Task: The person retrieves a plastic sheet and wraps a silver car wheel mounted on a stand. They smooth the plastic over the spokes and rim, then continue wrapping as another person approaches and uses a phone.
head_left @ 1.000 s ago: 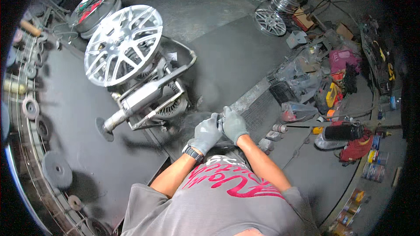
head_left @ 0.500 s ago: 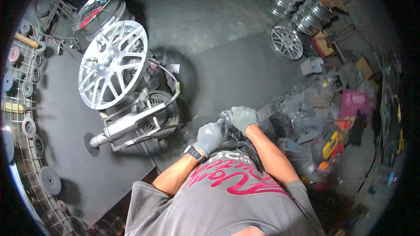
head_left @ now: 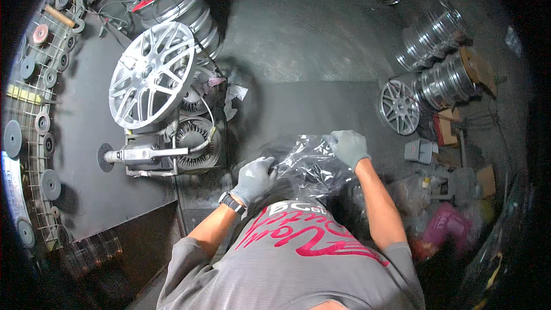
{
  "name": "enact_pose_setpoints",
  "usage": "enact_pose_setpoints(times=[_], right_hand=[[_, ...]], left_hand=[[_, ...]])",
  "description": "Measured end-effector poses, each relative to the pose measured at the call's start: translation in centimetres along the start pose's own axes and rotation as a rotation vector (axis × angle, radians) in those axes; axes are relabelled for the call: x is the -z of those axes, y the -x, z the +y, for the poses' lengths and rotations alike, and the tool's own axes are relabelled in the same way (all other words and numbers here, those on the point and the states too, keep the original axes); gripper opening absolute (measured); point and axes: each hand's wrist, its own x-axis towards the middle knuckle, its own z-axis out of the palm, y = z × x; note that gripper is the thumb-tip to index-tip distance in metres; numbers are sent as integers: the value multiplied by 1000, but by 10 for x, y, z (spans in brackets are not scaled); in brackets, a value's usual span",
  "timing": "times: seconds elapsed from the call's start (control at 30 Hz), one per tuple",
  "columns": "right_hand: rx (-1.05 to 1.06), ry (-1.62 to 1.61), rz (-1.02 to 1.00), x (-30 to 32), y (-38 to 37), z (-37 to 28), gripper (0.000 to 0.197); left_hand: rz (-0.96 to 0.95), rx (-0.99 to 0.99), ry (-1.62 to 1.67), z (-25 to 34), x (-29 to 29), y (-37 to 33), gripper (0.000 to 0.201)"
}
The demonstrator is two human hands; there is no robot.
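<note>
A clear plastic bag (head_left: pixel 307 163) is stretched out in front of my shirt, glossy and creased. My left hand (head_left: pixel 254 179), in a grey glove with a watch at the wrist, grips its left side. At its upper right edge my right hand (head_left: pixel 349 148), gloved the same way, has its fingers closed on the plastic. Both hands are held apart with the bag spread between them. To the left, a silver multi-spoke wheel rim (head_left: pixel 152 76) is mounted tilted on a stand, with a grinder (head_left: pixel 146 154) bearing a dark disc below it.
Abrasive discs (head_left: pixel 50 185) hang on a wire rack at the far left. Another stacked rim (head_left: pixel 198 14) carries tools behind the stand. At the right are chrome rims (head_left: pixel 445 83), a spoked wheel (head_left: pixel 399 107), a grey bin (head_left: pixel 420 151) and a magenta item (head_left: pixel 446 228).
My hands have moved apart, the left to the left and the right to the right, spreading the bunched plastic bag. The view has also turned.
</note>
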Motion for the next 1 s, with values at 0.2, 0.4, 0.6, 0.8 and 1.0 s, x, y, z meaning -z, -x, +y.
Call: enact_pose_setpoints(times=[0.2, 0.4, 0.6, 0.8, 1.0], right_hand=[[168, -40, 160, 35, -36, -10, 38], [46, -2, 147, 68, -86, 18, 29], [-91, 247, 96, 101, -170, 33, 59], [-37, 10, -8, 85, -279, 20, 56], [234, 216, -9, 98, -362, -8, 23]], left_hand=[[-5, 74, -82, 35, -11, -95, 53], [68, 130, 130, 32, -30, -252, 35], [40, 35, 40, 74, -14, -335, 30], [9, 138, 71, 69, 9, -401, 27], [146, 289, 137, 23, 31, -419, 28]])
